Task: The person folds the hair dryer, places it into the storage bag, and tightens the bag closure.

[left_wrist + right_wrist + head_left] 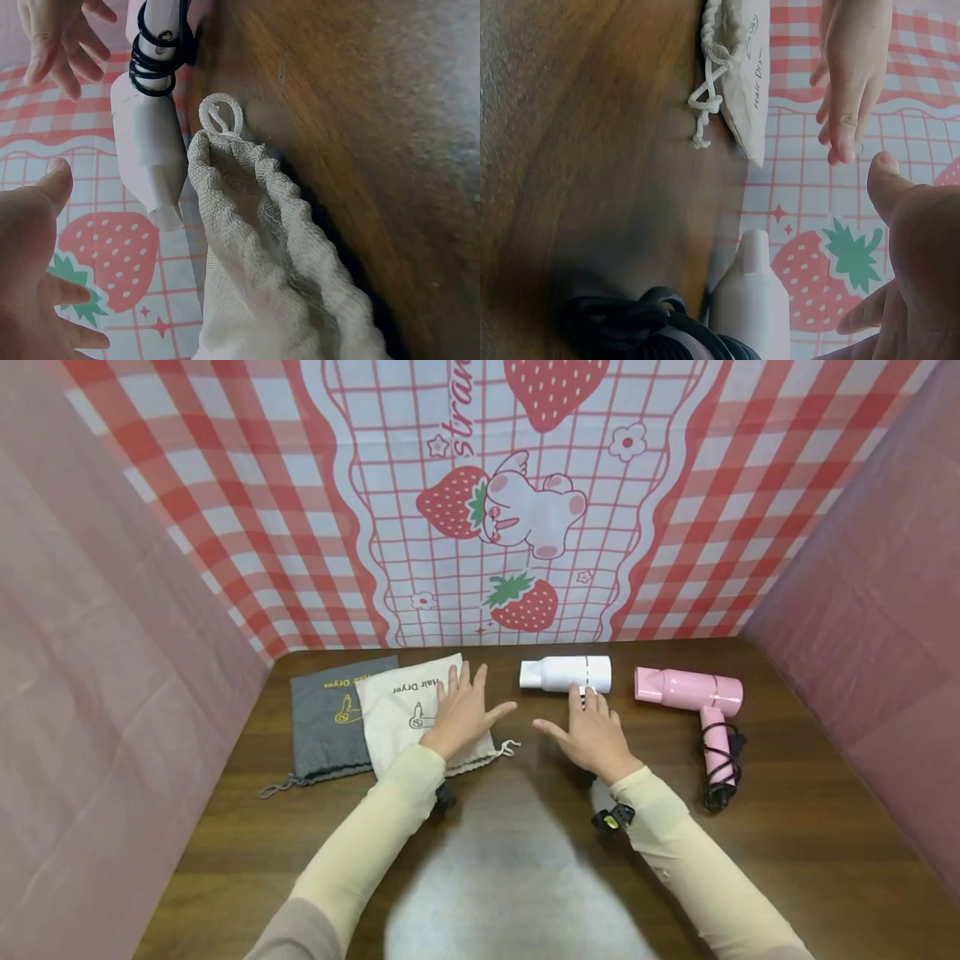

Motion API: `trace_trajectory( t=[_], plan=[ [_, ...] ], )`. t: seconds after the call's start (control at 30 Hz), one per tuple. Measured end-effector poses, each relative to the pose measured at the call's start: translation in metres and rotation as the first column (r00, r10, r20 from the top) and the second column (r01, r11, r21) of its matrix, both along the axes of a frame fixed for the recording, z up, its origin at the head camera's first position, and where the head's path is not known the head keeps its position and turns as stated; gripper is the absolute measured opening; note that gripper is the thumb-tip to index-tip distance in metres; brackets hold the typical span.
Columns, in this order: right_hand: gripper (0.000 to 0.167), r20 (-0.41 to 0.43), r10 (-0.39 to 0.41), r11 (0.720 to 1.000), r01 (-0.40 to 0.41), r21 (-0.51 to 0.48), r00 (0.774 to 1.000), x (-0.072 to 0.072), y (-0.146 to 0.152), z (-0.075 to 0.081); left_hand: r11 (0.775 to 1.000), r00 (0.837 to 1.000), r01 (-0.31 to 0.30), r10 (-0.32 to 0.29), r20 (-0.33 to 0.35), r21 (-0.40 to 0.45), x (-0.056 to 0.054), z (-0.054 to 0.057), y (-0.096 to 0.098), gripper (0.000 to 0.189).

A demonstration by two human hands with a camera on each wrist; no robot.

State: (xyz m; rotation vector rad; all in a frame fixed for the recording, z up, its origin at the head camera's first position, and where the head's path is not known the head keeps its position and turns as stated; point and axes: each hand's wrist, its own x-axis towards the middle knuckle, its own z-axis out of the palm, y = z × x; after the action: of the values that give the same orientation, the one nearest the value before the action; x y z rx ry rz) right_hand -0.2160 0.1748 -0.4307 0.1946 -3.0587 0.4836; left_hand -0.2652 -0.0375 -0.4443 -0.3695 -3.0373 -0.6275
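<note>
A person in cream sleeves reaches both arms forward over a dark wooden surface [787,827], seen from above.

The left hand [461,710] lies flat, fingers straight and slightly spread, palm down on a cream drawstring bag [408,714] printed with the words "Hair Dryer". The thumb points right, past the bag's edge. The bag's gathered mouth and knotted cord [510,747] lie toward the person, just right of the left wrist. In the left wrist view, the gathered mouth stands slightly open beside the cord loop.

The right hand [592,731] is also open, fingers straight and relaxed, thumb pointing left toward the other hand. Its fingertips [583,695] sit at the near edge of a white hair dryer [566,674]; whether they touch it I cannot tell. The dryer's barrel lies on its side, nozzle pointing left. In the right wrist view, its black cord is coiled round the handle under the palm.

A grey drawstring bag [326,718] with yellow print lies left of the cream bag, partly beneath it. A pink hair dryer [693,693] lies well to the right, nozzle to the left, black cord wrapped round its handle. Behind hangs a red-and-white checked cloth [247,527] with strawberries and a bunny.
</note>
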Motion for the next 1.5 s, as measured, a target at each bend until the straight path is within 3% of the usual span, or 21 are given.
trace_trajectory(
  t=[0.2, 0.73, 1.07, 1.5],
  plan=[
    [0.097, -0.002, -0.018, 1.000, 0.018, 0.013, 1.000, -0.002, 0.005, -0.001, 0.999, 0.999, 0.037, -0.037, -0.015, 0.031, -0.008, -0.002, 0.007, 0.092],
    [0.099, 0.056, -0.074, 0.997, 0.074, -0.008, 0.996, -0.006, 0.023, 0.005, 0.996, 0.992, 0.093, -0.094, -0.087, -0.015, -0.027, -0.010, 0.021, 0.089],
    [0.095, 0.065, -0.107, 0.994, 0.107, -0.009, 0.992, -0.007, 0.032, 0.005, 0.993, 0.990, 0.120, -0.120, -0.070, -0.002, -0.040, -0.015, 0.034, 0.089],
    [0.102, 0.114, -0.136, 0.991, 0.135, 0.017, 0.984, -0.009, 0.043, -0.005, 0.986, 0.985, 0.166, -0.164, -0.050, 0.033, -0.049, -0.018, 0.053, 0.090]
  ],
)
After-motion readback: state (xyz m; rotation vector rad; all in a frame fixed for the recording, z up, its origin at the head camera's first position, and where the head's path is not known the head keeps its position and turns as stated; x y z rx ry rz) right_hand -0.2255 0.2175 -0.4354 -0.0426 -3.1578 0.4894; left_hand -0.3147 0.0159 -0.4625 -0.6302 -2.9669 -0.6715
